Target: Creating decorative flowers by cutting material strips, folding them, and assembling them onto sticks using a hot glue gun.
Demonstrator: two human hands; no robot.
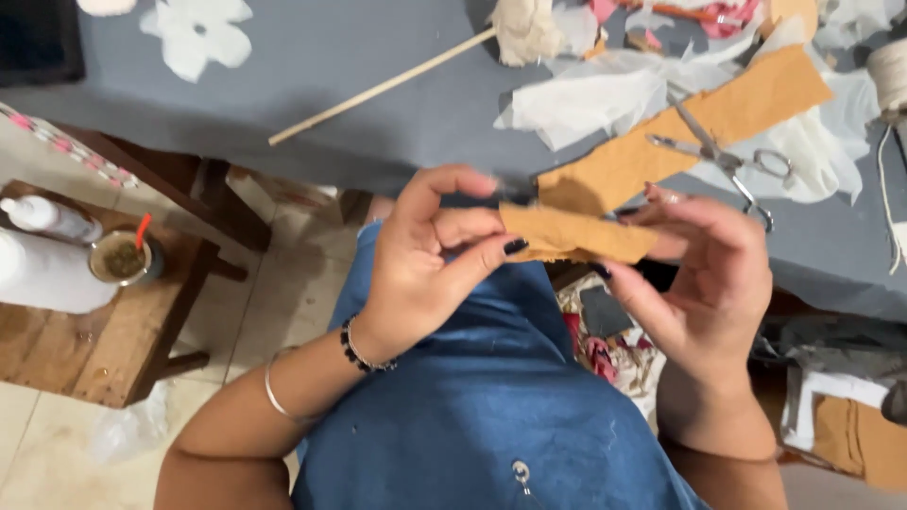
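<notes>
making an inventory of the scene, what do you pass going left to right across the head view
white bottle → cup with a red straw → wooden stick → left hand → tan paper strip → right hand → scissors → spool of string

Left grip (430,260), right grip (704,274) pinched.

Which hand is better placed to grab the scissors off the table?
Right. The right hand is just below the scissors lying on the tan paper strip. The left hand is farther off, pinching the small tan piece by its end.
</notes>
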